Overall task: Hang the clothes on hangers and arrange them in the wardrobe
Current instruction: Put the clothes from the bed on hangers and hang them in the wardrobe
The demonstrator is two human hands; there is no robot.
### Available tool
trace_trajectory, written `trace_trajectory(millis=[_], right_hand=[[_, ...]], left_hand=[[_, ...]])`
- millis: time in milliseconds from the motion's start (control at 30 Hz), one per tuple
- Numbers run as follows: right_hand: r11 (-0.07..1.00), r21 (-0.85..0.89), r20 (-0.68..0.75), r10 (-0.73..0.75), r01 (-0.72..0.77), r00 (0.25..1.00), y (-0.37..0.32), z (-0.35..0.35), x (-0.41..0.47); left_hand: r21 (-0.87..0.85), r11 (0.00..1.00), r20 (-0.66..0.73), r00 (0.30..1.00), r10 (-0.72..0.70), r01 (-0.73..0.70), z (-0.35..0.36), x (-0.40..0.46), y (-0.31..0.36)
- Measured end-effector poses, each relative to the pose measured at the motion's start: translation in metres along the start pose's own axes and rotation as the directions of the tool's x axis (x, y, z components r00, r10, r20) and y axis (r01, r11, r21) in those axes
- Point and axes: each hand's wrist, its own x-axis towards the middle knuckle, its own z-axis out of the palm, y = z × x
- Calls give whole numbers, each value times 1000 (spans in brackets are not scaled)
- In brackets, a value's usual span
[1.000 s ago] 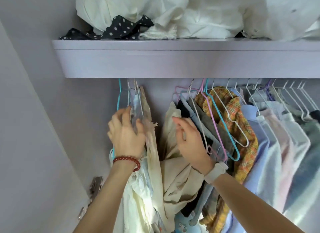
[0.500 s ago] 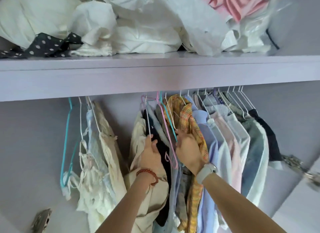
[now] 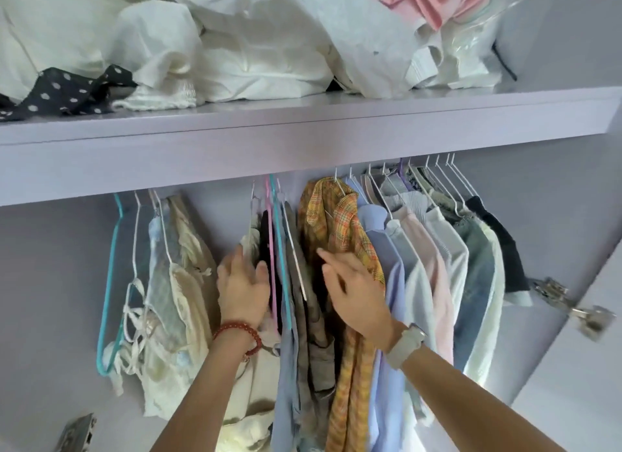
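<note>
Clothes hang on wire and plastic hangers under a lilac shelf (image 3: 303, 148). My left hand (image 3: 244, 290), with a red bead bracelet, lies flat with fingers spread against the cream and black garments (image 3: 261, 236) beside a pink hanger (image 3: 271, 249). My right hand (image 3: 356, 296), with a watch on the wrist, presses flat against the yellow plaid shirt (image 3: 340, 222) and holds nothing. Between my hands hang grey and blue garments (image 3: 296, 317) on a teal hanger. A separate group of cream and pale blue tops (image 3: 175, 283) hangs at the left.
Pale blue, pink, white and denim shirts (image 3: 437, 266) fill the rail to the right. White bedding, a polka-dot cloth (image 3: 64, 94) and a pink item (image 3: 430, 0) are piled on the shelf. Door hinges (image 3: 572, 310) show at the right and lower left.
My left hand left the left group of tops and went to the middle garments. Both hands opened from gripping to flat. The plaid shirt now sits further right of the teal hanger.
</note>
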Motion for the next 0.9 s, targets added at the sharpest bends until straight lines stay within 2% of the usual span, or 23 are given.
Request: trace_trajectory(millis=[33, 100, 167, 200, 267, 333, 433, 533, 633, 800, 900], right_hand=[[1000, -3, -105, -7, 6, 994, 12, -20, -3], [994, -105, -265, 7, -36, 964, 43, -58, -3], [965, -204, -338, 91, -167, 937, 74, -86, 4], [936, -230, -334, 181, -266, 925, 89, -96, 9], [869, -282, -277, 332, -407, 902, 114, -108, 15], [853, -317, -221, 359, -415, 907, 135, -113, 19], [878, -264, -191, 359, -400, 914, 157, -121, 27], [896, -240, 8, 388, -375, 922, 177, -128, 34], [938, -215, 144, 306, -272, 941, 181, -127, 32], [998, -67, 306, 30, -10, 951, 150, -102, 31], [1000, -10, 388, -2, 6, 922, 125, -84, 33]], left_hand=[[0, 998, -87, 994, 70, -70, 4, -5, 10], [-16, 957, -203, 938, 280, -289, 17, -17, 36], [-78, 919, -146, 917, 372, -386, 42, -28, 60], [-132, 920, -65, 930, 363, -369, 59, -31, 70], [-160, 946, 90, 950, 299, -282, 97, -32, 85], [-143, 971, 150, 966, 210, -190, 135, -31, 90], [-66, 995, 147, 986, 85, -76, 175, -30, 86], [-37, 999, 55, 998, -31, 33, 192, -32, 80], [-64, 996, 12, 998, -62, 63, 196, -35, 80], [-61, 997, 55, 998, -43, 46, 189, -35, 82], [-74, 997, 39, 999, -15, 18, 181, -34, 77]])
